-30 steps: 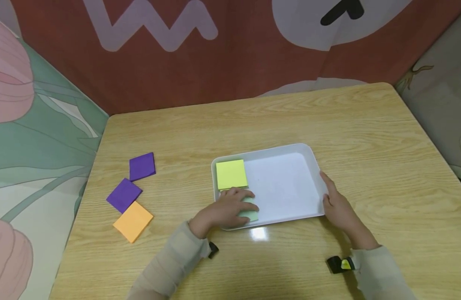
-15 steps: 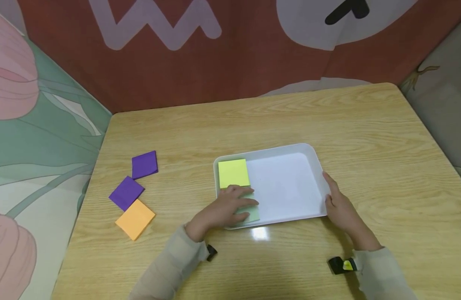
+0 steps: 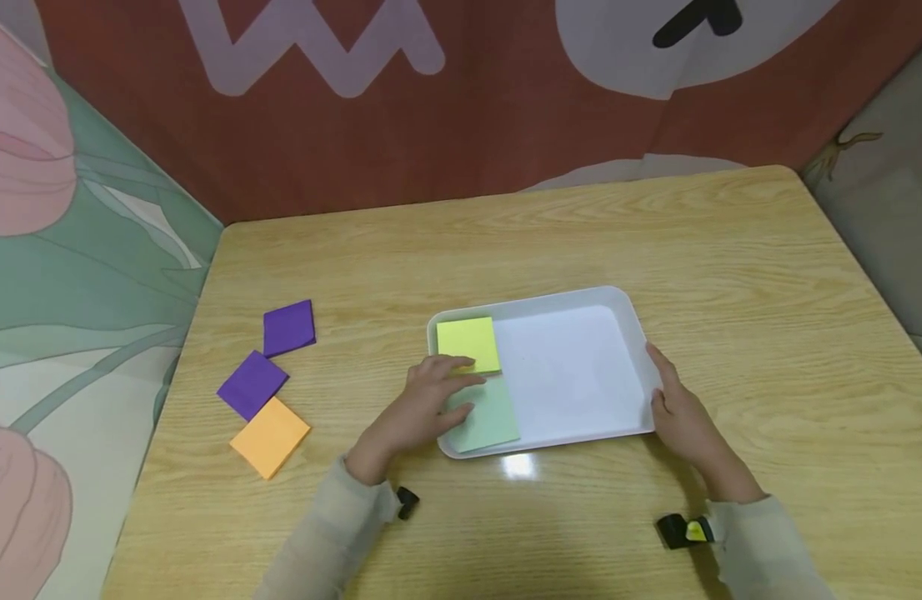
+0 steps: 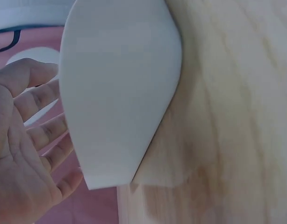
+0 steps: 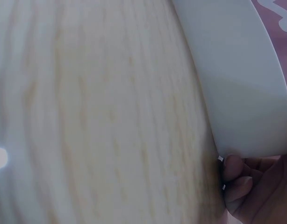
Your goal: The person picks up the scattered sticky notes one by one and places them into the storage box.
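Note:
A white tray [image 3: 573,367] rests on the wooden table. At its left end lie a yellow sticky-note pad [image 3: 467,340] and, nearer me, a pale green one [image 3: 493,417]. My left hand [image 3: 416,404] is over the tray's left rim with loosely spread fingers, above both pads and holding nothing. The left wrist view has that palm and fingers beside the tray's outer wall [image 4: 120,93]. With my right hand [image 3: 684,421] I grip the tray's right end; the right wrist view has curled fingers [image 5: 238,189] at the low edge of the wall.
To the left on the table [image 3: 371,275] lie two purple sticky-note pads, one farther [image 3: 289,328] and one nearer [image 3: 253,385], and an orange pad [image 3: 270,438] touching the nearer purple one. A red patterned wall covering [image 3: 431,142] rises behind the table.
My left hand has lifted off the pale green pad and moved left and slightly away from me, uncovering more of it. The right hand and the tray stay in place.

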Action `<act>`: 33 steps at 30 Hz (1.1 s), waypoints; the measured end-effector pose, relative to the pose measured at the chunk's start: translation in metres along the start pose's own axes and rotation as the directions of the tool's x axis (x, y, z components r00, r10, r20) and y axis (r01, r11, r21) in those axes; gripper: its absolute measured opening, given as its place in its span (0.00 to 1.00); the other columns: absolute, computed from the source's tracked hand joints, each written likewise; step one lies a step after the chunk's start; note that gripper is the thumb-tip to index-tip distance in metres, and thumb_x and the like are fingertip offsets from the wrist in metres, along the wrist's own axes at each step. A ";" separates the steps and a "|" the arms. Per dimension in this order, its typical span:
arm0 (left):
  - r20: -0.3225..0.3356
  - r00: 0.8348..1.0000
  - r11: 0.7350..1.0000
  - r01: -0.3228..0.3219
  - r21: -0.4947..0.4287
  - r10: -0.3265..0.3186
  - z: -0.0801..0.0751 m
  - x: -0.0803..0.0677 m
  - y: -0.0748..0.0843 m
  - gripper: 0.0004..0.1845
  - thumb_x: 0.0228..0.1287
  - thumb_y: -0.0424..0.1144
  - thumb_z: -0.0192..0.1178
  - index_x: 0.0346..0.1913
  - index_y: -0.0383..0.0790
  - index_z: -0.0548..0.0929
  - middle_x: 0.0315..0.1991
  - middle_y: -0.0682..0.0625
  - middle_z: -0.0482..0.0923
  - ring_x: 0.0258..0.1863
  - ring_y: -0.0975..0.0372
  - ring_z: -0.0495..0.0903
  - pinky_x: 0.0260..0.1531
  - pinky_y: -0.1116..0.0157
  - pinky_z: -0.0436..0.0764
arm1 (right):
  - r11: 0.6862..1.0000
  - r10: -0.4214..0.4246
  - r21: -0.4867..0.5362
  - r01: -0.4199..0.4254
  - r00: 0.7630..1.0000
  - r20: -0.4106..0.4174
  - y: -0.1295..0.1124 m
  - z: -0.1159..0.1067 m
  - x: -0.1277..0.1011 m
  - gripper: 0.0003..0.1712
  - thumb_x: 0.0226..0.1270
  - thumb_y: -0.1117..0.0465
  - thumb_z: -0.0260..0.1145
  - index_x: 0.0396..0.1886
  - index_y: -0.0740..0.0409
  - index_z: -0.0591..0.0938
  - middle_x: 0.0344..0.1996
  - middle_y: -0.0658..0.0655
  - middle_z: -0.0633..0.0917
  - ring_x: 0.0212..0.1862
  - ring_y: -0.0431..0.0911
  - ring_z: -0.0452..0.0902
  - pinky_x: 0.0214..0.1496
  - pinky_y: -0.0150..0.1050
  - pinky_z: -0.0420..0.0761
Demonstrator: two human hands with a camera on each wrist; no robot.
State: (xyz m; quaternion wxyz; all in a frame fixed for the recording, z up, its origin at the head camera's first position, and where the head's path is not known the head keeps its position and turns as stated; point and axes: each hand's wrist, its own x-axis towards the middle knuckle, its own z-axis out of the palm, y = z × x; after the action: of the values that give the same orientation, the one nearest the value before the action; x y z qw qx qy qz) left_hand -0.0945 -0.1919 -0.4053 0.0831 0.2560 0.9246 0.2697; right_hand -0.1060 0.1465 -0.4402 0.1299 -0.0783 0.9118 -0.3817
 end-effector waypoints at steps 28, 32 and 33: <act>-0.232 0.923 0.950 0.312 -0.013 -0.307 -0.045 -0.029 -0.065 0.21 0.57 0.37 0.53 0.55 0.35 0.69 0.56 0.37 0.61 0.54 0.44 0.54 0.43 0.45 0.50 | 1.000 0.010 0.006 -0.010 1.000 0.017 -0.001 -0.001 0.000 0.34 0.63 0.72 0.36 0.66 0.58 0.37 0.57 0.79 0.53 0.55 0.71 0.52 0.50 0.61 0.56; -0.223 0.899 0.923 0.383 -0.017 -0.377 -0.053 -0.032 -0.074 0.22 0.59 0.38 0.52 0.56 0.34 0.68 0.57 0.36 0.59 0.56 0.43 0.52 0.46 0.42 0.48 | 1.000 0.009 0.013 -0.009 1.000 0.020 -0.002 -0.002 0.000 0.33 0.63 0.71 0.36 0.66 0.58 0.37 0.57 0.78 0.52 0.55 0.71 0.52 0.50 0.61 0.56; -0.223 0.894 0.919 0.394 -0.020 -0.388 -0.054 -0.032 -0.075 0.22 0.58 0.37 0.52 0.56 0.34 0.68 0.57 0.36 0.58 0.56 0.43 0.52 0.46 0.41 0.47 | 1.000 0.008 0.015 -0.008 1.000 0.021 -0.003 -0.002 0.000 0.33 0.63 0.71 0.36 0.66 0.58 0.37 0.57 0.78 0.52 0.55 0.71 0.52 0.50 0.61 0.56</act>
State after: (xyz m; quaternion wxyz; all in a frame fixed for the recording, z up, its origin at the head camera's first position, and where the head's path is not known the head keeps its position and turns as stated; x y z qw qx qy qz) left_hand -0.1149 -0.2880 -0.3997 0.0284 0.0343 0.9639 0.2625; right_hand -0.1062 0.1458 -0.4372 0.1416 -0.0775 0.9078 -0.3870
